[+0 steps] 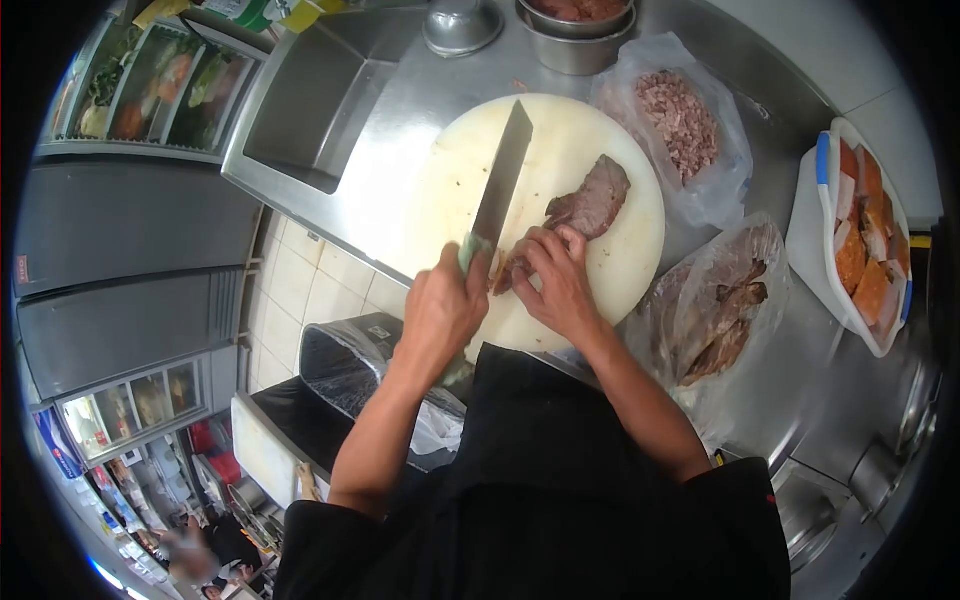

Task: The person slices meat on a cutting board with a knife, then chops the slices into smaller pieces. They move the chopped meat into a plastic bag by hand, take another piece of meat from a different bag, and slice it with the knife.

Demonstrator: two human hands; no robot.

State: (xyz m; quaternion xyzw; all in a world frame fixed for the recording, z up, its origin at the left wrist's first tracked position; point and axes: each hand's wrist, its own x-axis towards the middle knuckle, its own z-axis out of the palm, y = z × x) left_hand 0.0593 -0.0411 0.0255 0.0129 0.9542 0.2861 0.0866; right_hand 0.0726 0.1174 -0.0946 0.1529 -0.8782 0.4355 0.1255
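My left hand (441, 312) is closed round the green-looking handle of a long kitchen knife (502, 175), whose broad blade points away from me across the round white cutting board (470, 130). With curled fingers my right hand (556, 275) presses on a dark brown piece of meat (590, 203) lying on the board. Part of this meat is hidden under the fingers. A smaller brown end (502, 277) shows between the hand and the knife. The blade is left of the meat and looks apart from it.
A bag of diced pinkish meat (678, 125) and a bag of browned meat pieces (735, 320) lie right of the board. Beyond are metal bowls (570, 45) and a sink (310, 120). A white tub (815, 250) holds orange-brown chunks. Below left stands a lined bin (335, 360).
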